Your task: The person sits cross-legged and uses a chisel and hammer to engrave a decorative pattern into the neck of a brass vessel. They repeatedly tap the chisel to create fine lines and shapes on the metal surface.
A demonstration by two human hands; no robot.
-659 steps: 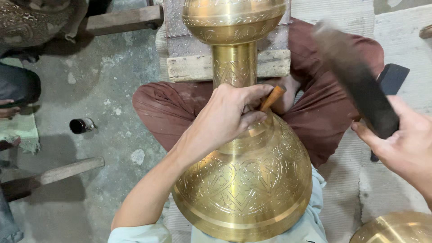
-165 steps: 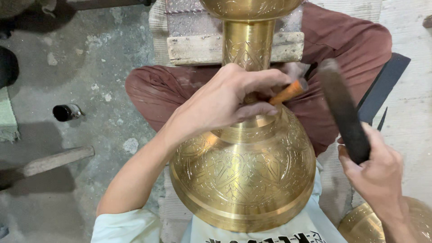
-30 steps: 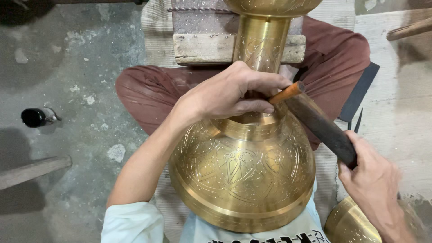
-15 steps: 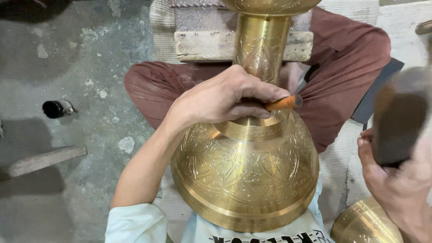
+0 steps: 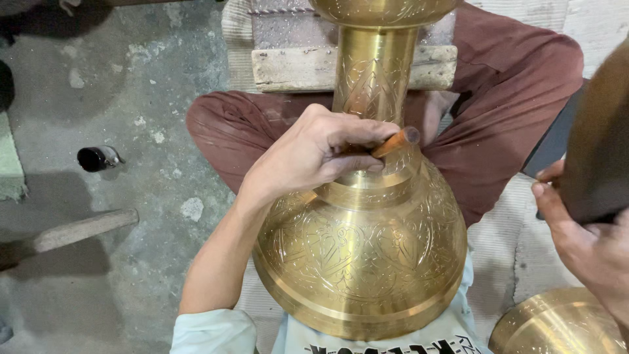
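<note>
The big engraved brass vessel (image 5: 360, 255) lies tipped across the person's lap, its round belly nearest the camera and its slim neck running up and away over a worn wooden block (image 5: 295, 65) that sits between the knees. Left hand (image 5: 314, 154) is down on the shoulder of the vessel, right where belly meets neck, fingers curled in a tight grip around a small orange-brown chisel (image 5: 393, 141). Only the butt end of that tool pokes out past the thumb and forefinger, angled up to the right; the working tip is hidden under the fingers against the brass, so the exact contact point can't be made out. Palm and heel of the hand rest on the metal.

Over on the right, well apart from the chisel, the right hand (image 5: 583, 242) is raised at the frame edge, its grip wrapped firmly on a dark mallet (image 5: 599, 151) that looms large and blurred close to the camera. The mallet is off the chisel's end.

Legs in reddish-brown trousers (image 5: 511, 98) are crossed beneath the vessel. At lower right, the rim of a second brass piece (image 5: 557, 324) peeks in. Out on the grey concrete floor (image 5: 131, 85) to the left lie a small black bottle (image 5: 97, 158) on its side and a wooden handle (image 5: 72, 229).
</note>
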